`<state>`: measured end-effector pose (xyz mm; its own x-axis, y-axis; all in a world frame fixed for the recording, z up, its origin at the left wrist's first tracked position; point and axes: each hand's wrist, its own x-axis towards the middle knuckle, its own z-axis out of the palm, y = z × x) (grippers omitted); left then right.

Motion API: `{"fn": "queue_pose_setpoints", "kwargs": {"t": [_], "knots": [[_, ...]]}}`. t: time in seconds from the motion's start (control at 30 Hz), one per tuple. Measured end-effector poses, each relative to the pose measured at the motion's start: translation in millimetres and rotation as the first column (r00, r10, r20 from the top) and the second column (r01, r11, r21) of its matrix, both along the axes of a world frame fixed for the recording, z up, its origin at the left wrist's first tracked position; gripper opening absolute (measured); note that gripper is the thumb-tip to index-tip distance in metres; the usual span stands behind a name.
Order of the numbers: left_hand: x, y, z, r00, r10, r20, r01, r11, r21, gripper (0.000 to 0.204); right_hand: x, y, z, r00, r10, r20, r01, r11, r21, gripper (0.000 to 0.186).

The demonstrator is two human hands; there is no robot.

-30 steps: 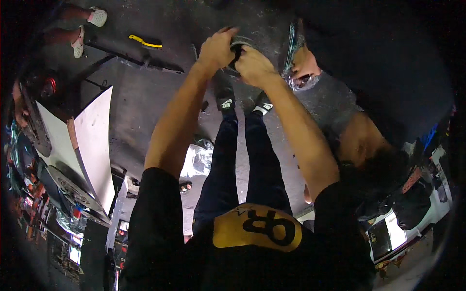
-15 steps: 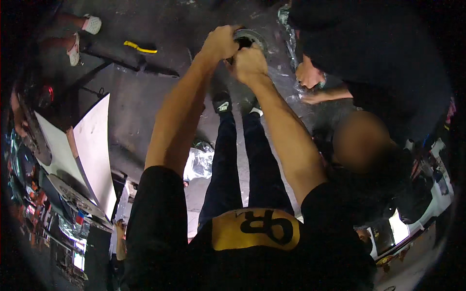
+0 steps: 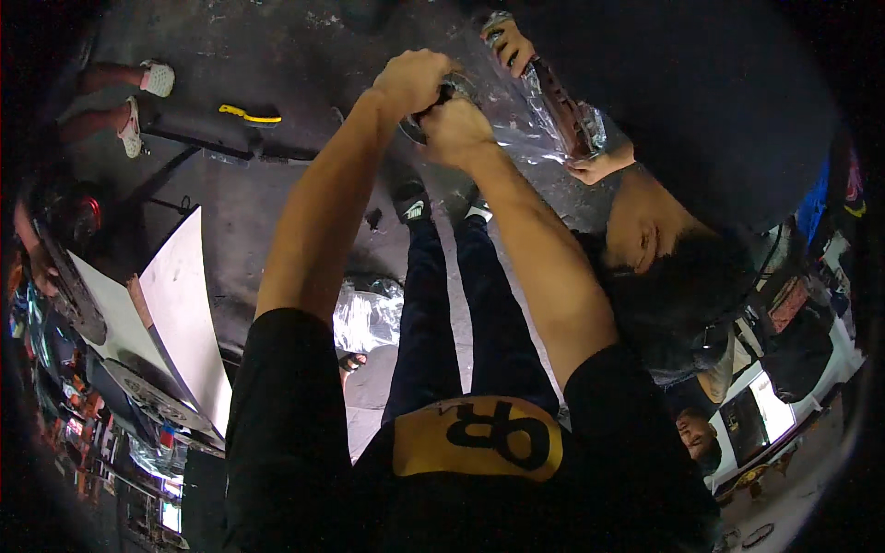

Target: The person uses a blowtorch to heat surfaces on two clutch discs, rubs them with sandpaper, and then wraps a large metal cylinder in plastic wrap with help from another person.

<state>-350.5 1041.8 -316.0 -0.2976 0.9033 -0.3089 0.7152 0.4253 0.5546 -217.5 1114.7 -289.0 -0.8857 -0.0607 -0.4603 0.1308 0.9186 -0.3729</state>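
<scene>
Out in front of me, both arms are stretched, and my left hand (image 3: 412, 81) and my right hand (image 3: 452, 132) are closed close together around a ring-shaped roll of clear wrap (image 3: 464, 87). Its dark hollow core shows between them, while most of the roll is hidden by my fingers. Thin clear film spreads to the right of the roll, toward a long dark brown part (image 3: 564, 112) partly covered in the same film. A co-worker on the right grips that part, one hand (image 3: 510, 48) at its far end and the other hand (image 3: 601, 165) at its near end.
A yellow-handled brush (image 3: 249, 115) and a dark bar (image 3: 198, 145) lie on the floor at far left. Another person's shoes (image 3: 158, 79) stand beyond. White panels (image 3: 181, 286) rise at my left; a clear plastic bundle (image 3: 367, 315) sits by my legs. The co-worker's head is near my right arm.
My hands have shifted slightly left, and the roll has turned between them. The co-worker has brought the film-covered part up into view, with one hand now at its far end.
</scene>
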Motion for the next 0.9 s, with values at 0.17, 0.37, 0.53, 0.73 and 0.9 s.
{"fn": "queue_pose_setpoints", "kwargs": {"t": [0.17,0.37,0.53,0.73,0.9], "knots": [[4.0,-3.9,5.9,0.995,0.046,0.084,-0.049,0.998,0.034,0.048,-2.5,8.7,0.9,0.962,0.250,0.114,-0.256,0.965,0.047,0.023],[3.6,-4.5,11.7,0.996,0.081,0.039,-0.078,0.995,-0.059,0.053,-4.9,12.3,2.4,0.933,0.334,0.131,-0.341,0.940,0.029,0.024],[28.5,-26.5,7.3,0.877,0.476,0.064,-0.472,0.879,-0.068,0.046,-1.3,-31.3,-9.6,0.992,-0.103,-0.076,0.106,0.993,0.045,0.034],[88.2,-14.5,42.5,0.951,0.293,-0.099,-0.306,0.838,-0.451,0.042,69.6,-43.2,-24.3,0.901,-0.332,0.279,0.361,0.931,-0.057,0.055],[104.2,-13.8,11.2,0.982,-0.099,0.158,0.097,0.995,0.023,0.055,105.1,-24.8,-17.7,0.973,-0.137,0.187,0.163,0.978,-0.133,0.053]]}}
